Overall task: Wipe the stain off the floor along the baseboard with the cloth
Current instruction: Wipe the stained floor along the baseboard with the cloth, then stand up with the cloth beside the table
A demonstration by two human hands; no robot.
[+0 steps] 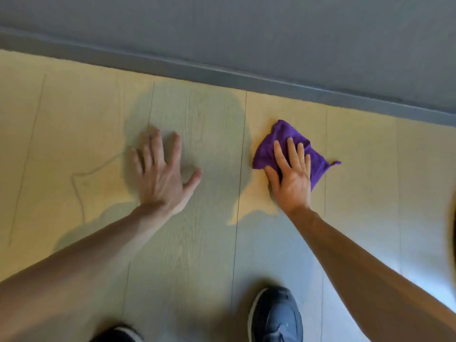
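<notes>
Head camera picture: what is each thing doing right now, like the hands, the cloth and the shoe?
Left hand: flat on the floor, fingers spread, holding nothing.
Right hand: pressed flat on the cloth.
Purple cloth: crumpled, lying on the floor under the right hand.
Wooden floor: partly in shadow; no stain clearly visible.
Grey shoe: planted on the floor.

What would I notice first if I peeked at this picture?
The bright purple crumpled cloth jumps out, lying on the pale wooden plank floor near the grey baseboard, with the right hand pressed flat on it. The left hand is spread on bare floor beside it, and a dark blue shoe pokes in below.
</notes>
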